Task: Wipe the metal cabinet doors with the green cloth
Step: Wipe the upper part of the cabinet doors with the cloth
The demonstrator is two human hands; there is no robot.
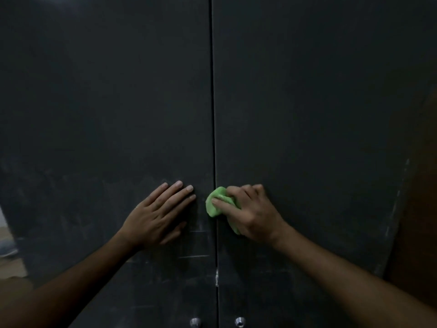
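Two bare forearms come in from the bottom corners and converge toward the centre seam (214, 138), the dark vertical gap between the two cabinet doors. Lowest against the seam, two small metal knobs: one just left of it (195, 322), one just right (239, 321). A pale chipped spot sits on the seam above the knobs. Above that, the left hand (158, 213) lies flat on the left door (106, 102), fingers straight and slightly spread, tips pointing up and toward the seam, stopping just short of it; it holds nothing. Faint pale streaks and scratch lines mark the left door below this hand. Just right of the seam, the right hand (250, 210) grips the green cloth (216, 202), fingers curled over it, thumb laid across its front. The cloth is bunched into a wad, pressed to the right door (319, 102); its long axis slants from upper left at the seam down to the right under the palm, with its rounded end overlapping the seam. Beyond the hands both doors rise plain, dark and matte. Far right of the seam, a brown surface (421, 185) borders the right door's scuffed edge.
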